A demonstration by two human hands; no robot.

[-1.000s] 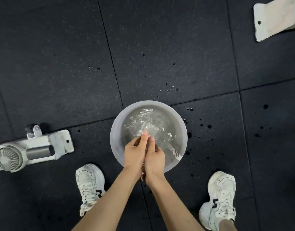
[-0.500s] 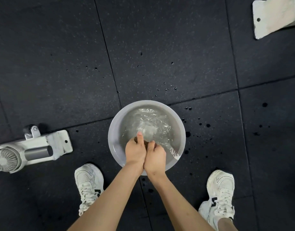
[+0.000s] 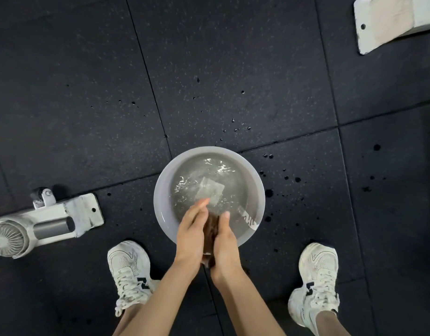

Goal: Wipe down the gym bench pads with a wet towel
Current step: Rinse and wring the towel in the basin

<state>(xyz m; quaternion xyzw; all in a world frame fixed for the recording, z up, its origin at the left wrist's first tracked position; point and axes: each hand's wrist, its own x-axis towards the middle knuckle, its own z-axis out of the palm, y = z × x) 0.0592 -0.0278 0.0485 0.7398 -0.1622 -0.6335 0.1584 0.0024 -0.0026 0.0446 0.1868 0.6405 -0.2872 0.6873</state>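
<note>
**Towel pressed between palms over basin; wiping not yet started**

The brown towel (image 3: 211,230) is located at lower centre of frame. It is bunched into a wad and sandwiched between the left hand (image 3: 190,235) and right hand (image 3: 225,241), over the near rim of the grey basin (image 3: 160,197). Its lower end is seen poking out below the palms. The basin is filled with water (image 3: 233,190), and the surface is rippled.

Fingers:
- **Left:** the fingers are laid out straight and pressed flat against the towel, with the tips over the water.
- **Right:** only one digit, probably the thumb, is clearly shown, straight along the towel. The rest are hidden behind the wad, so curled or flat cannot be told.

Handling (judged):
- The towel is soft, limp and soaked, so it is heavier than when dry and will drip.
- No stiffness can be counted on. If it is taken by a corner, it will hang and stream.
- It is best gathered into a ball, wrung over the basin, then folded into a pad and held flat under the palm.
- Slip is expected to be low, since wet cloth grips skin.

Risk: splash marks (image 3: 269,193) are spread over the black rubber floor (image 3: 87,69) to the right of the basin. More are to be expected if the wringing is skipped.

Bench pads are not shown. Only white frame parts are seen, one at the left edge (image 3: 82,212) beside a small fan (image 3: 5,238) and one at upper right (image 3: 383,23). White trainers are planted at lower left (image 3: 129,267) and lower right (image 3: 317,280).
</note>
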